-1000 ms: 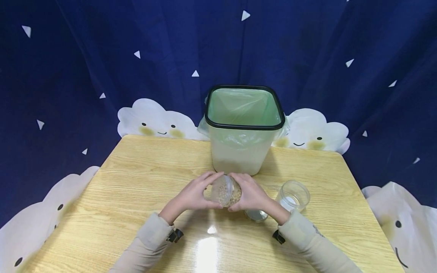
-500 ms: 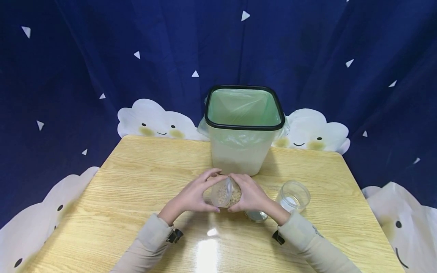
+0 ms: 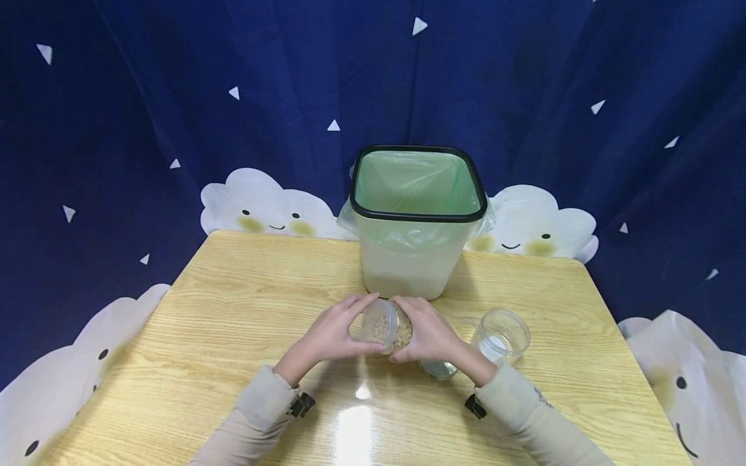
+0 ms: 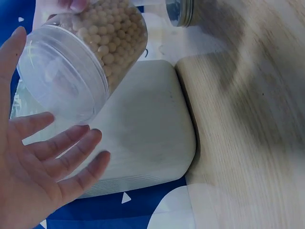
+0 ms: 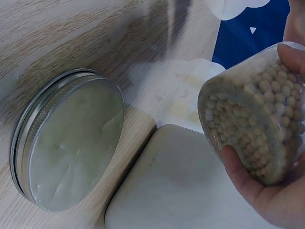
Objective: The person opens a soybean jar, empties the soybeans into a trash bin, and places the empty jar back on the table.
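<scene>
Lying tilted between both hands, the clear plastic jar (image 3: 386, 325) holds pale round beans, unlabelled; right hand (image 3: 428, 331) fingers curl round it, left hand (image 3: 330, 333) fingers spread against its lid end.

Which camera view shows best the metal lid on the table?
The right wrist view: the metal lid fills the frame, threads visible. The left wrist view shows only its edge; in the head view the right hand partly hides it.

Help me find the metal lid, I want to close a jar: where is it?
In the head view the metal lid lies on the table, just under the right hand, between the jar of beans and the empty jar.
</scene>
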The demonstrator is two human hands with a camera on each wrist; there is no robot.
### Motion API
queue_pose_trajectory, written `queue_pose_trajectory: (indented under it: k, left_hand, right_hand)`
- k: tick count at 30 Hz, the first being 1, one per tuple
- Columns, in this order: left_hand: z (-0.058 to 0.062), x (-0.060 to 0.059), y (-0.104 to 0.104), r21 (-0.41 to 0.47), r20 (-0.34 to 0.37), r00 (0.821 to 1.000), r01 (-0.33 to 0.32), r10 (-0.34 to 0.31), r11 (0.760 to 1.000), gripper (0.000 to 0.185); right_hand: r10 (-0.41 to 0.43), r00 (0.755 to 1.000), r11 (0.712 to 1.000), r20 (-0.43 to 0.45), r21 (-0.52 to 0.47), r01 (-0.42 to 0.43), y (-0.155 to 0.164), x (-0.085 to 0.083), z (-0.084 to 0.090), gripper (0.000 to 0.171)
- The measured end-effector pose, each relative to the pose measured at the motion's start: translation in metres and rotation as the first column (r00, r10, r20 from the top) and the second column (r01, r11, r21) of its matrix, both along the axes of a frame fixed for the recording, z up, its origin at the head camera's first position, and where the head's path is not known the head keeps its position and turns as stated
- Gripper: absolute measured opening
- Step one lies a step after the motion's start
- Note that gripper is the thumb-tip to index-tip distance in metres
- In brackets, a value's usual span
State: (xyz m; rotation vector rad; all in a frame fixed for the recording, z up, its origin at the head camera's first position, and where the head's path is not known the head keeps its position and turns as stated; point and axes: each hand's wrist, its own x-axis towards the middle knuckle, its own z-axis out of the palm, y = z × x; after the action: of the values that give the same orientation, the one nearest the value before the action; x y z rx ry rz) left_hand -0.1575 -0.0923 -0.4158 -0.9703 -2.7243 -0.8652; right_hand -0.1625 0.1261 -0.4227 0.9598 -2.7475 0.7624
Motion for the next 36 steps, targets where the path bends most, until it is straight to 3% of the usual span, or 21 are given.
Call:
queue_pose_trajectory:
  k: [4,7,13,22,28,32,36]
  left_hand:
    - [0.0012,-0.0016,-0.0011,-0.005,-0.036,0.999,0.014,-0.014,1.000,0.102]
    - [0.0021,-0.0038,-0.0019,0.001,-0.075,0.994,0.074,-0.074,0.997,0.105]
    - [0.0025,-0.0051,-0.0029,-0.004,-0.098,0.980,0.174,-0.174,0.985,0.093]
    - [0.0011,-0.0020,-0.0023,0.000,-0.021,0.997,0.076,-0.076,0.997,0.095]
    - [-0.0004,-0.0007,-0.0029,0.008,-0.067,0.997,0.033,-0.033,0.999,0.100]
    - [0.0009,-0.0024,-0.0046,0.006,-0.087,0.991,0.102,-0.101,0.995,0.097]
    - [0.0014,-0.0042,-0.0046,-0.006,-0.113,0.972,0.209,-0.208,0.978,0.091]
  right_hand:
    - [-0.011,1.000,1.000,0.014,-0.008,0.011,0.0010,-0.0007,0.0004,0.096]
    - [-0.018,1.000,1.000,0.025,-0.008,0.018,0.0014,-0.0015,-0.0002,0.095]
    - [-0.011,0.999,1.000,0.034,-0.013,0.011,0.0019,-0.0025,-0.0004,0.093]
    - [-0.001,1.000,1.000,0.015,0.005,0.001,0.0015,0.0008,0.0025,0.094]
    - [-0.009,1.000,1.000,0.012,0.008,0.009,0.0020,0.0015,0.0022,0.096]
    - [-0.007,1.000,1.000,0.014,-0.003,0.007,0.0035,0.0013,0.0008,0.096]
    - [0.000,1.000,1.000,0.012,0.002,0.000,0.0040,0.0009,-0.0008,0.094]
